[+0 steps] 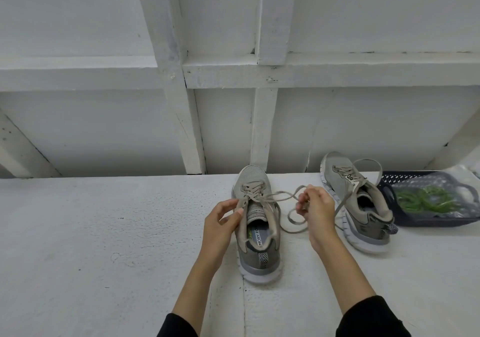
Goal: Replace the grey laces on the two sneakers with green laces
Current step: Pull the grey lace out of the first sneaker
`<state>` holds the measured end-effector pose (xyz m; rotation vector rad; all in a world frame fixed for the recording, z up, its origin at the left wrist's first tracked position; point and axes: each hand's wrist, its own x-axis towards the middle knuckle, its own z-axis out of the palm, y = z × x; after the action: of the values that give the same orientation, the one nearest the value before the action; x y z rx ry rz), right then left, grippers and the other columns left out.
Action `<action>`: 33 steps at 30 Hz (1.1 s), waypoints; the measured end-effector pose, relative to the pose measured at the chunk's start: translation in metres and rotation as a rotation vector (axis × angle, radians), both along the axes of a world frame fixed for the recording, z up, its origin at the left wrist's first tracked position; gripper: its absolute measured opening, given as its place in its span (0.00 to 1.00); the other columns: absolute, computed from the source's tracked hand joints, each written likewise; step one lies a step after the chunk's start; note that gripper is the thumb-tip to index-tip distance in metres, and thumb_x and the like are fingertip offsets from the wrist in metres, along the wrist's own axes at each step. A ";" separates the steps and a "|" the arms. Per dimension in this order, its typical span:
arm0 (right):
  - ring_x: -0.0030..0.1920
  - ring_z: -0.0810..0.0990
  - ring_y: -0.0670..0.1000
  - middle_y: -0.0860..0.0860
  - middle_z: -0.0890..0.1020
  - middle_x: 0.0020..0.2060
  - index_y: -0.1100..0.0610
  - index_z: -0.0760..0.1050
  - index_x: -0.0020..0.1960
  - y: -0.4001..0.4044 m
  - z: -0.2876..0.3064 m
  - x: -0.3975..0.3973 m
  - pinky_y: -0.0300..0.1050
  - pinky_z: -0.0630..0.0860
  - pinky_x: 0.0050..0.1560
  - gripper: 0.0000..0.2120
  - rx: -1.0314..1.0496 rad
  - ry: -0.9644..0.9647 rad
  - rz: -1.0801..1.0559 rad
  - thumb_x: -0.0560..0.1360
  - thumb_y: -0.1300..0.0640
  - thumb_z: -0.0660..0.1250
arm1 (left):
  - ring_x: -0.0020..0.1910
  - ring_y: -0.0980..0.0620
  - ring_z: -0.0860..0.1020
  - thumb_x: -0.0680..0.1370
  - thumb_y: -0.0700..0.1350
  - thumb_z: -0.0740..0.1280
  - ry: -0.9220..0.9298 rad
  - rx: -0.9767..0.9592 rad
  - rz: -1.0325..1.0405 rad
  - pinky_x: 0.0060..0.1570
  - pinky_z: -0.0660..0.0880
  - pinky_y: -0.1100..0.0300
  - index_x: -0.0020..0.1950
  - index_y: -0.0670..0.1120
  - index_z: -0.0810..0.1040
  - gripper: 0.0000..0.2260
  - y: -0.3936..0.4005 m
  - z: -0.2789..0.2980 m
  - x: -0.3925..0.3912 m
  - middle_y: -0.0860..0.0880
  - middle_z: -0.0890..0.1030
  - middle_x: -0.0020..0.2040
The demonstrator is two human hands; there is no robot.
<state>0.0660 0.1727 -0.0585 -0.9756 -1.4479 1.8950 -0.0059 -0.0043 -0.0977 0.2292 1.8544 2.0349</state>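
My left hand (223, 222) rests against the near sneaker (257, 222), its fingers (235, 204) curled and pinching the shoe's upper edge beside the top eyelets. My right hand (315, 208) hangs just to the right of that shoe, fingers (301, 205) clenched around the loose grey lace (281, 196), which runs from the eyelets across to my fingertips and then drops in a loop onto the white table (104, 232) below them. The shoe stands upright between my two hands, heel toward me, toe pointing away.

Beyond my right fingers, well apart from them, the second sneaker (358, 201) lies tilted on its side, its own grey lace (363, 178) still threaded and looping loosely above it. Farther right again, touching that shoe's heel area, sits a dark plastic basket (400, 219) holding clear bags with the coiled green laces (426, 200) inside. A white panelled wall (104, 129) rises behind the table.
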 end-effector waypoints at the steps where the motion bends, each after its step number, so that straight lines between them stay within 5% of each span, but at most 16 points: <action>1: 0.30 0.72 0.50 0.52 0.75 0.31 0.59 0.71 0.40 0.002 -0.004 0.002 0.40 0.70 0.32 0.11 0.087 -0.080 -0.051 0.81 0.59 0.58 | 0.50 0.57 0.82 0.78 0.42 0.69 0.043 -0.036 0.006 0.46 0.79 0.63 0.57 0.49 0.80 0.08 0.000 0.001 0.001 0.54 0.83 0.54; 4: 0.40 0.78 0.52 0.49 0.80 0.35 0.61 0.76 0.43 0.006 -0.016 0.009 0.40 0.70 0.36 0.10 0.442 -0.396 0.042 0.79 0.58 0.61 | 0.51 0.59 0.80 0.78 0.47 0.69 0.209 -0.146 0.005 0.48 0.79 0.63 0.52 0.53 0.81 0.05 0.002 0.006 0.004 0.59 0.83 0.51; 8: 0.57 0.74 0.53 0.48 0.81 0.45 0.53 0.78 0.52 -0.003 -0.023 0.012 0.50 0.65 0.56 0.09 0.877 -0.809 0.294 0.79 0.54 0.60 | 0.51 0.64 0.78 0.78 0.47 0.68 0.416 -0.266 -0.009 0.46 0.77 0.66 0.53 0.55 0.79 0.05 0.004 0.013 0.006 0.61 0.80 0.51; 11: 0.54 0.73 0.52 0.48 0.79 0.48 0.55 0.76 0.54 -0.019 -0.013 0.011 0.47 0.68 0.53 0.07 1.011 -0.539 0.182 0.78 0.59 0.61 | 0.54 0.62 0.75 0.79 0.48 0.67 0.667 -0.446 -0.028 0.50 0.74 0.64 0.55 0.56 0.78 0.06 0.003 0.014 0.001 0.62 0.77 0.53; 13: 0.50 0.75 0.47 0.47 0.78 0.46 0.54 0.75 0.51 -0.027 -0.008 0.005 0.39 0.71 0.49 0.04 0.925 -0.317 0.267 0.78 0.58 0.63 | 0.55 0.61 0.73 0.78 0.49 0.67 0.780 -0.567 -0.036 0.47 0.73 0.62 0.55 0.56 0.78 0.06 0.005 0.019 -0.003 0.62 0.76 0.54; 16: 0.47 0.76 0.42 0.45 0.78 0.46 0.53 0.78 0.53 -0.032 -0.011 -0.002 0.32 0.71 0.48 0.06 0.879 -0.256 0.419 0.76 0.56 0.66 | 0.55 0.60 0.71 0.78 0.50 0.67 0.878 -0.692 -0.080 0.43 0.70 0.63 0.56 0.55 0.77 0.07 0.008 0.027 -0.009 0.61 0.75 0.56; 22: 0.39 0.79 0.41 0.45 0.81 0.36 0.55 0.80 0.44 -0.027 -0.023 -0.004 0.26 0.72 0.40 0.02 0.681 -0.236 0.243 0.75 0.57 0.69 | 0.54 0.52 0.72 0.78 0.46 0.66 1.065 -0.786 -0.180 0.46 0.68 0.60 0.57 0.52 0.79 0.08 0.019 0.028 -0.020 0.58 0.78 0.57; 28: 0.45 0.83 0.54 0.53 0.85 0.38 0.56 0.75 0.49 -0.022 -0.034 -0.001 0.50 0.79 0.48 0.05 0.124 -0.116 0.171 0.75 0.58 0.70 | 0.55 0.47 0.74 0.78 0.47 0.66 1.220 -0.854 -0.238 0.50 0.69 0.55 0.57 0.50 0.79 0.09 0.035 0.022 -0.023 0.53 0.81 0.54; 33: 0.46 0.84 0.53 0.54 0.85 0.40 0.59 0.76 0.46 -0.024 -0.036 -0.001 0.48 0.80 0.49 0.02 0.081 -0.073 0.157 0.75 0.60 0.69 | 0.48 0.48 0.72 0.78 0.50 0.66 1.208 -0.874 -0.171 0.46 0.68 0.56 0.47 0.49 0.78 0.06 0.044 0.023 -0.023 0.54 0.79 0.46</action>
<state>0.0649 0.1483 -0.0947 -0.9253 -1.6740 1.9113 -0.0293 0.0399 -0.0744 1.4921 2.9854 0.7160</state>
